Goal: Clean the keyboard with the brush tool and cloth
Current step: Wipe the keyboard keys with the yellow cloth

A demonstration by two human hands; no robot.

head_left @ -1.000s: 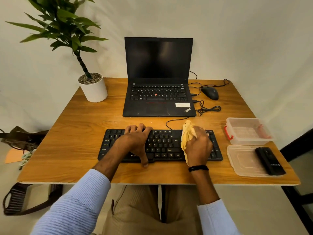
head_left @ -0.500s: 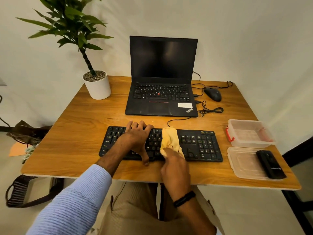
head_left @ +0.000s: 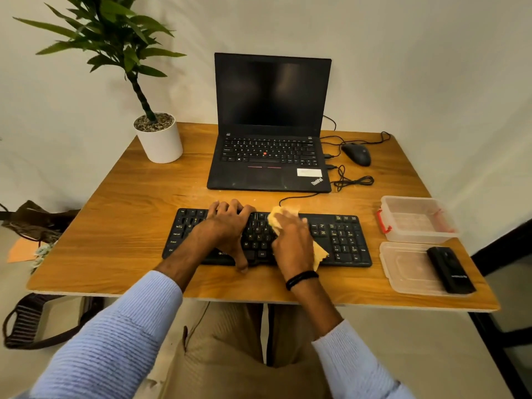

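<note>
- We count one black keyboard (head_left: 339, 240) on the desk (head_left: 129, 226), under two hands.
- Our left hand (head_left: 227, 228) has its grip clamped on the keyboard's left half: fingers (head_left: 227, 207) curled over its far edge, thumb at its near edge.
- Our right hand (head_left: 293, 243) clutches one yellow cloth (head_left: 319, 253) in its grip, pressed onto the keyboard's middle keys.
- Behind the keyboard: one laptop (head_left: 270, 174) marked "ThinkPad", one mouse (head_left: 357, 154), one potted plant (head_left: 159, 139).
- Right of the keyboard: one clear tub (head_left: 417, 220), one lid (head_left: 408, 269), one black tool (head_left: 450, 269) on the lid, its writing unreadable.

1. Left of keyboard (head_left: 339, 240): open table (head_left: 129, 211) lane up to plant pot (head_left: 159, 142).
2. Behind: laptop (head_left: 270, 180) near, cable (head_left: 296, 196) crosses the gap.
3. Right: tub (head_left: 417, 220) and lid (head_left: 403, 269) just beside, blocking.
</note>
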